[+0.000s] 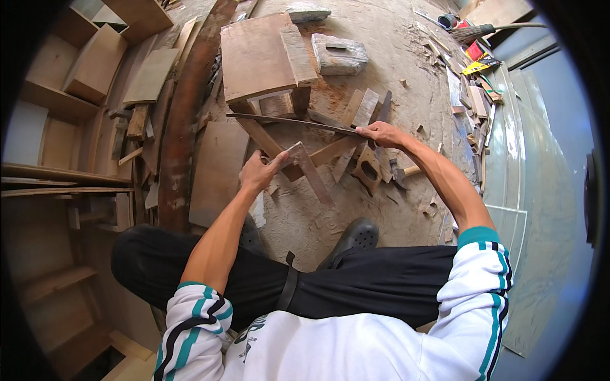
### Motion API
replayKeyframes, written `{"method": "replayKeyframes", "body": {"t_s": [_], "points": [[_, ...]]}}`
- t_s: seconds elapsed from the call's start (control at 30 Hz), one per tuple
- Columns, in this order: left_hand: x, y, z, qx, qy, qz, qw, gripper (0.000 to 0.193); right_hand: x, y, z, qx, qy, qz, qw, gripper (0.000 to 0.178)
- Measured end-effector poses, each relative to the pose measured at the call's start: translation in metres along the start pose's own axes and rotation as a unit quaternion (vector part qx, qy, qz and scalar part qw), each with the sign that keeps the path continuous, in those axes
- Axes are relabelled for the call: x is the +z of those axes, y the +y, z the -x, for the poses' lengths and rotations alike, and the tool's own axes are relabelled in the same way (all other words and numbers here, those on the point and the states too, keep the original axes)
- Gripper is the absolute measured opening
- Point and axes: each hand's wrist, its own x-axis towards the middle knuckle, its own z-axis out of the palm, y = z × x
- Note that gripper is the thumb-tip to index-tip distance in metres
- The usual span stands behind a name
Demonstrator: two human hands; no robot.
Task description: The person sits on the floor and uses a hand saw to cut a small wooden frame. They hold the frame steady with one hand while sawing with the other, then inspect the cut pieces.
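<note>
My left hand [256, 171] is closed round one arm of a worn L-shaped try square [312, 173]. The square's other arm points down toward my feet, in front of some wooden pieces. My right hand [381, 134] pinches the right end of a long thin dark strip [286, 120], seen nearly edge-on; its material is unclear. It stretches left across the near side of a wooden box-like block [257, 54]. Below my right hand lie a handsaw handle [366, 170] and a hammer [410, 171], among crossed wood slats [337, 149].
A pale stone-like block [340, 55] sits beyond the box. Wooden cabinet frames [63, 95] line the left. A flat board [219, 168] leans near my left forearm. Wood offcuts [476, 105], a brush [473, 33] and glass-like sheets [540, 140] are at the right.
</note>
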Motion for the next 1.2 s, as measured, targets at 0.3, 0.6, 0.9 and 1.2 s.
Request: {"method": "replayKeyframes", "body": {"t_s": [0.3, 0.6, 0.9, 1.2], "points": [[0.004, -0.006, -0.003, 0.036, 0.052, 0.007, 0.998, 0.078, -0.002, -0.001, -0.006, -0.008, 0.020, 0.023, 1.000, 0.073], [-0.024, -0.005, -0.026, -0.007, -0.184, 0.253, 0.950, 0.074, -0.002, -0.006, -0.008, -0.002, 0.020, -0.001, 1.000, 0.064], [-0.029, -0.014, -0.047, -0.040, -0.167, 0.224, 0.959, 0.066, -0.003, -0.017, -0.007, -0.027, 0.026, 0.013, 0.999, 0.059], [-0.046, 0.008, -0.034, -0.095, -0.226, 0.241, 0.939, 0.058, -0.006, -0.020, -0.011, -0.029, 0.026, 0.032, 0.999, 0.066]]}}
